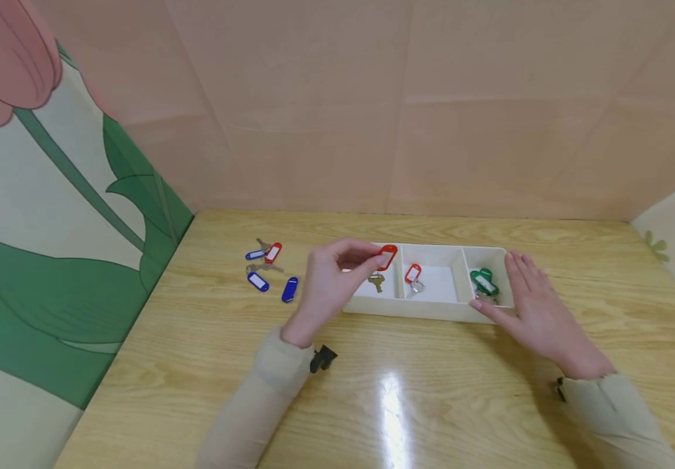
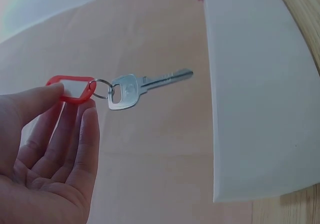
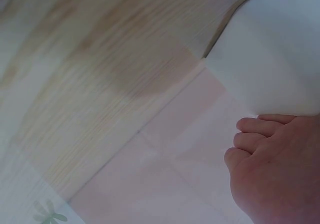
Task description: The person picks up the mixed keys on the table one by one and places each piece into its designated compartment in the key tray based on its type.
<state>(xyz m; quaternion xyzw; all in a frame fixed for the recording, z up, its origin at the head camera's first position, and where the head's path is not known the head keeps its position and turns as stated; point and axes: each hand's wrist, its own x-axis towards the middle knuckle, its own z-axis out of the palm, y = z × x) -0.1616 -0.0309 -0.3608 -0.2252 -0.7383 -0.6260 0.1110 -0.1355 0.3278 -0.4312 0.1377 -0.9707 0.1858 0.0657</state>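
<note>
My left hand [image 1: 331,277] pinches a red key tag [image 1: 388,257] between thumb and fingers, above the left compartment of a white three-compartment tray [image 1: 413,309]. From the tag's ring hangs a key [image 2: 150,86], clear of the tray wall in the left wrist view. In the middle compartment lies another red key tag [image 1: 413,273] with its ring and key. The right compartment holds green key tags [image 1: 485,282] with keys partly hidden beneath. My right hand [image 1: 539,316] rests against the tray's right end, fingers straight, its thumb at the front corner.
Left of the tray, several tagged keys lie on the wooden table [image 1: 196,365]: a red tag [image 1: 273,253] beside a blue tag [image 1: 254,255], another blue tag [image 1: 258,281], and a dark blue tag [image 1: 289,290]. A pinkish wall [image 1: 314,130] stands behind the table.
</note>
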